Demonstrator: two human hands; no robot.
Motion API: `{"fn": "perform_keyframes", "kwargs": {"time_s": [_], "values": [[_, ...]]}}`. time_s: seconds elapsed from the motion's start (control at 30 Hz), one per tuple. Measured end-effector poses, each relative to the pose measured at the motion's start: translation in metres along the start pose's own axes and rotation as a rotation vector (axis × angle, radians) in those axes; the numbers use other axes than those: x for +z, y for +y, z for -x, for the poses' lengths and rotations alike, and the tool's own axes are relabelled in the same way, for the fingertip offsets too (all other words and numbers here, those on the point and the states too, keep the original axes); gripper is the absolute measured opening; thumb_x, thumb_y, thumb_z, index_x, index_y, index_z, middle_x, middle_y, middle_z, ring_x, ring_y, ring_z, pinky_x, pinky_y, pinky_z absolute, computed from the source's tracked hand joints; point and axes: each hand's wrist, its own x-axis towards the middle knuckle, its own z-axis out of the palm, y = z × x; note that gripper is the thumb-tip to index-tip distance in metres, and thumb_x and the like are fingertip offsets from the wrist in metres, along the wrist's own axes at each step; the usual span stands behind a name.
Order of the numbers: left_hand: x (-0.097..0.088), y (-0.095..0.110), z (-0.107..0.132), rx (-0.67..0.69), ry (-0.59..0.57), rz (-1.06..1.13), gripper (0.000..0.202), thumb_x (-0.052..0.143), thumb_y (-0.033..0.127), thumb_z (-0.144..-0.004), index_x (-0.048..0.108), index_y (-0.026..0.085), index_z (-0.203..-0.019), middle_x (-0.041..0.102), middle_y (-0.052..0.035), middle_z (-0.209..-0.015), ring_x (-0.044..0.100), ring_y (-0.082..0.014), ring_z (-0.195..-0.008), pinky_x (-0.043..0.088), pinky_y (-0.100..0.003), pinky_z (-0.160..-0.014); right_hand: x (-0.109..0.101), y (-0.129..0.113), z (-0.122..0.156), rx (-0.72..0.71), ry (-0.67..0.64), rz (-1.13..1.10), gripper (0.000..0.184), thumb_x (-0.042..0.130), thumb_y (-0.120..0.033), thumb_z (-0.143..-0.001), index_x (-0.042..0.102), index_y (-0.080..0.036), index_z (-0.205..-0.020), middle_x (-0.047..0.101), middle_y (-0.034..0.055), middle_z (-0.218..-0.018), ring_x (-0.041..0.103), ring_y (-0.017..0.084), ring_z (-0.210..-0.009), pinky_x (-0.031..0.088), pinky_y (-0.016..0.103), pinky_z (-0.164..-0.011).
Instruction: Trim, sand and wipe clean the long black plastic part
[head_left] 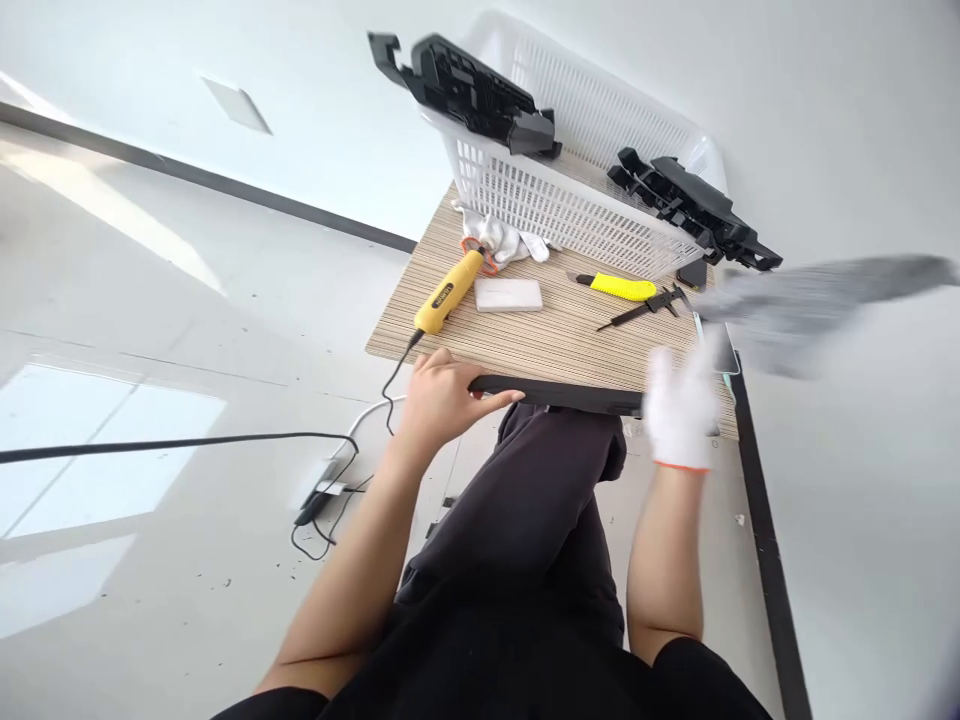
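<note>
My bare left hand (442, 398) grips the left end of a long black plastic part (570, 393), thumb along its near side. The part lies across the table's front edge, just above my thighs. My right hand (681, 408), in a white glove with an orange cuff, is blurred by motion near the part's right end. From its fingers a grey cloth (825, 305) streams out to the right, also smeared. Whether the right hand touches the part I cannot tell.
A white basket (555, 205) at the table's back carries black plastic parts (480, 100) on its rim. Before it lie a white glove (502, 240), a corded yellow tool (450, 292), a white block (508, 295), a yellow cutter (622, 287) and a caliper (645, 307).
</note>
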Motion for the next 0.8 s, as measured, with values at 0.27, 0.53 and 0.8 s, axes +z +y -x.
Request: {"fn": "perform_keyframes", "kwargs": {"time_s": [0.27, 0.53, 0.8], "values": [[0.0, 0.001, 0.003, -0.02, -0.008, -0.024, 0.06, 0.074, 0.071, -0.072, 0.043, 0.023, -0.051, 0.058, -0.0055, -0.054, 0.051, -0.0272, -0.078, 0.038, -0.041, -0.082, 0.064, -0.049, 0.035, -0.594, -0.202, -0.076, 0.064, 0.063, -0.057, -0.091, 0.059, -0.018, -0.142, 0.058, 0.0154, -0.147, 0.052, 0.036, -0.136, 0.035, 0.056, -0.117], [-0.009, 0.0, 0.001, -0.037, -0.128, -0.003, 0.055, 0.067, 0.071, -0.078, 0.052, 0.023, -0.056, 0.055, -0.0042, -0.054, 0.052, -0.0273, -0.081, 0.039, -0.042, -0.085, 0.044, 0.056, 0.026, -0.378, -0.065, 0.051, 0.064, 0.072, -0.063, -0.083, 0.066, -0.019, -0.129, 0.065, 0.0154, -0.136, 0.06, 0.035, -0.123, 0.036, 0.055, -0.115], [-0.023, 0.004, 0.006, -0.048, -0.244, 0.594, 0.046, 0.06, 0.067, -0.085, 0.07, 0.022, -0.086, 0.063, -0.0058, -0.077, 0.057, -0.0221, -0.078, 0.045, -0.036, -0.072, 0.029, 0.098, 0.042, -0.214, -0.114, 0.011, 0.032, 0.068, -0.055, -0.083, 0.076, -0.026, -0.093, 0.073, 0.0098, -0.084, 0.067, 0.034, -0.089, 0.053, 0.05, -0.083]]}}
